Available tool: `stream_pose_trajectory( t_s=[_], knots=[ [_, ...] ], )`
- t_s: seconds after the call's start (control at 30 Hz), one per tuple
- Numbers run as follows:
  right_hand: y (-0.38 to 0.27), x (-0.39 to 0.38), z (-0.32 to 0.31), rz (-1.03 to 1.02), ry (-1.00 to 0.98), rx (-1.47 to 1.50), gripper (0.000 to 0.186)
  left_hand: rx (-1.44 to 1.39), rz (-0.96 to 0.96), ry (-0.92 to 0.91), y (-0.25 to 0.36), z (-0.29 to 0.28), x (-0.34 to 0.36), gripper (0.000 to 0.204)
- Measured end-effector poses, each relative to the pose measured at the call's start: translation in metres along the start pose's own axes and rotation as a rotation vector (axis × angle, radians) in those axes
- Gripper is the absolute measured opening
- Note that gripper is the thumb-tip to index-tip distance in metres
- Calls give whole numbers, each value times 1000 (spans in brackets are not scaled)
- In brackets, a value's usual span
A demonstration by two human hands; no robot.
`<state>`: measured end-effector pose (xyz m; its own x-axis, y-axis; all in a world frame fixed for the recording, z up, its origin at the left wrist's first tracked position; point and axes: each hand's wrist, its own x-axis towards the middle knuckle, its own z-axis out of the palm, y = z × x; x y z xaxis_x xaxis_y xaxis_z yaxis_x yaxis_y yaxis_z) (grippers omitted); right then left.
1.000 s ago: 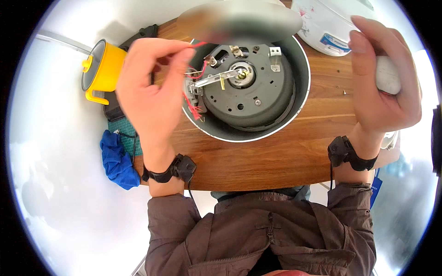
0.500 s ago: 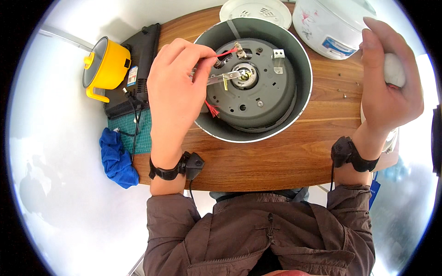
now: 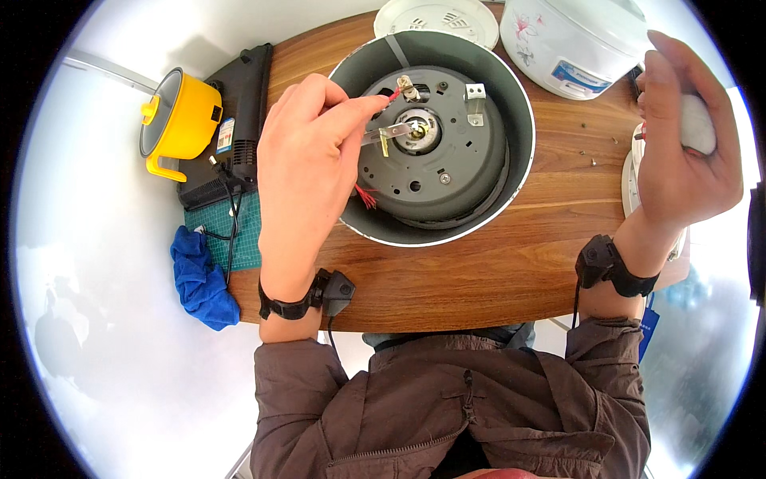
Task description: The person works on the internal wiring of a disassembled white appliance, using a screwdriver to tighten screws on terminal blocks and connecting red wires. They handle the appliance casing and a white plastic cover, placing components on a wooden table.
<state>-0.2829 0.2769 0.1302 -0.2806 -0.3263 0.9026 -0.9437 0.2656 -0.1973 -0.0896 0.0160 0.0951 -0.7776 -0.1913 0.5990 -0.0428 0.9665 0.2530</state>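
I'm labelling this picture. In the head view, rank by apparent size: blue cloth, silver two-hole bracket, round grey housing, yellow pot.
1. Round grey housing
2. Yellow pot and blue cloth: too close to rank
3. Silver two-hole bracket

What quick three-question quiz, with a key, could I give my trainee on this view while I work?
1. The left hand pinches: A) the yellow lidded pot; B) the thin red wire; C) the white oval plate?
2. True or false: the crumpled blue cloth lies left of the round grey metal housing.
3. How many black wrist straps show?
Key: 1. B; 2. true; 3. two.
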Motion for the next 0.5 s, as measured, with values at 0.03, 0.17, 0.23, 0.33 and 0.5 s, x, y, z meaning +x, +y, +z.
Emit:
stream_pose_trajectory(
  t_s=[0.03, 0.17, 0.23, 0.33, 0.5],
  knots=[
    [1, 0, -1, 2, -2, -2, 17, -5, -3, -2, -1, 0, -1, 17],
    [-5, -1, 1, 80, 60, 28, 16, -11, 1, -6, -1, 1, 0, 17],
    [-7, -1, 2, 114, 102, 77, 16, -8, -22, -28, -1, -2, -1, 17],
    [0, 6, 7, 212, 251, 202, 17, 6, -88, -58, -1, -6, 3, 20],
    [-8, 14, -29, 427, 256, 191, 16, -25, -109, -71, 3, -2, -1, 23]
  ],
)
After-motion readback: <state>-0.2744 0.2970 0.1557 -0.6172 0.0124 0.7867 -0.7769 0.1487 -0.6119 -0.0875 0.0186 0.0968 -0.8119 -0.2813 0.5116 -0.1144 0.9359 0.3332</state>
